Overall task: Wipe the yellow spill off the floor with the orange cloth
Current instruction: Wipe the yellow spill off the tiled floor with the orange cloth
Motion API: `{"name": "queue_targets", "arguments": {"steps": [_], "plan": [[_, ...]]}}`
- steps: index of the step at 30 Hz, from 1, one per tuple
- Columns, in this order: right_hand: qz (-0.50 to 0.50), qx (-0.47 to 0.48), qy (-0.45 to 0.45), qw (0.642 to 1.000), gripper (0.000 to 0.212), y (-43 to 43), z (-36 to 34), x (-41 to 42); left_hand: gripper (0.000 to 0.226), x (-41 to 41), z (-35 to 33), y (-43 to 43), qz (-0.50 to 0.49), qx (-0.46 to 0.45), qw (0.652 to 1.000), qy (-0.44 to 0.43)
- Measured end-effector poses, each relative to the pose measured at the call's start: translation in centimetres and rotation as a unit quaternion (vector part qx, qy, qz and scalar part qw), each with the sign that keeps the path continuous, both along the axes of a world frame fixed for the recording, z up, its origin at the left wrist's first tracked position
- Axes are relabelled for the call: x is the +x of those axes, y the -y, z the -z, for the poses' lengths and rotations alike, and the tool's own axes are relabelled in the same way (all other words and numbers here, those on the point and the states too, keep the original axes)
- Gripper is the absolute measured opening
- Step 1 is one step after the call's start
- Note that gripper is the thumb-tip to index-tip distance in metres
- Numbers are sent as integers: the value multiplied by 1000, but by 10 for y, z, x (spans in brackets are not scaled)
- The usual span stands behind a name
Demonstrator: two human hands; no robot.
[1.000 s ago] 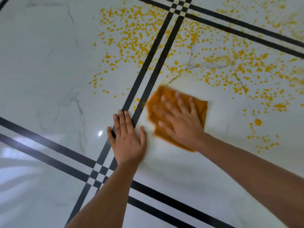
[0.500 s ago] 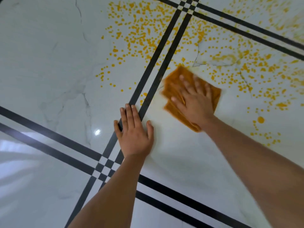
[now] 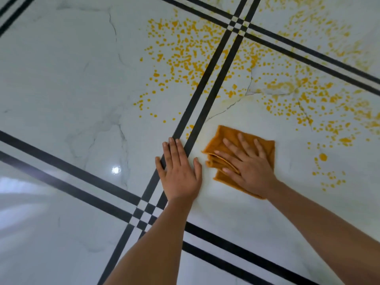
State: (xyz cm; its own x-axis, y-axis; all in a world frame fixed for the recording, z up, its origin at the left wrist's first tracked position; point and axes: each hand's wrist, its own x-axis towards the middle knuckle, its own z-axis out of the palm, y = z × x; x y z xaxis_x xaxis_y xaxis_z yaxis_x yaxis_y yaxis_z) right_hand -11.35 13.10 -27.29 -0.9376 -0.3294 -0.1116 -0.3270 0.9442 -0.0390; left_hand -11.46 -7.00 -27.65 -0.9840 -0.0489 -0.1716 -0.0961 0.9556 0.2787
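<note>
Pulled back since a moment ago, the orange cloth [image 3: 267, 151] is lying on the floor [image 3: 61, 79] just below the yellow spill [image 3: 195, 54]. The right hand [image 3: 250, 169] is pressing it, fingers spread. The left hand [image 3: 180, 173] is resting flat beside it.

— What is marked on the surface?
— A pair of black stripes [image 3: 187, 114] is laid slantwise, and a second pair [image 3: 61, 163] is run across it. A small checkered crossing [image 3: 147, 210] is formed where they meet.
— And elsewhere?
— A third pair [image 3: 308, 61] and another crossing [image 3: 238, 23] are seen near the top. Grey veins [image 3: 121, 134] are traced at the left, and a bright glint [image 3: 115, 170] is reflected just below them.
</note>
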Motion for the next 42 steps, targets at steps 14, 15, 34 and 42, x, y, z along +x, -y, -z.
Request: {"name": "queue_targets", "arguments": {"steps": [14,15,34,42], "plan": [[329,-56,-46,941,54,-36,0,-15,65,-2,-6,-39,107,10,994,-22],[336,-56,-49,939,54,-28,-1,-8,66,-5,-9,-51,115,14,993,-18],[391,-38,-62,917,54,-164,2,55,62,-4,-1,-194,281,-26,958,-56],[462,-27,-40,886,57,-235,5,60,65,1,4,-215,263,-23,963,-53]]}}
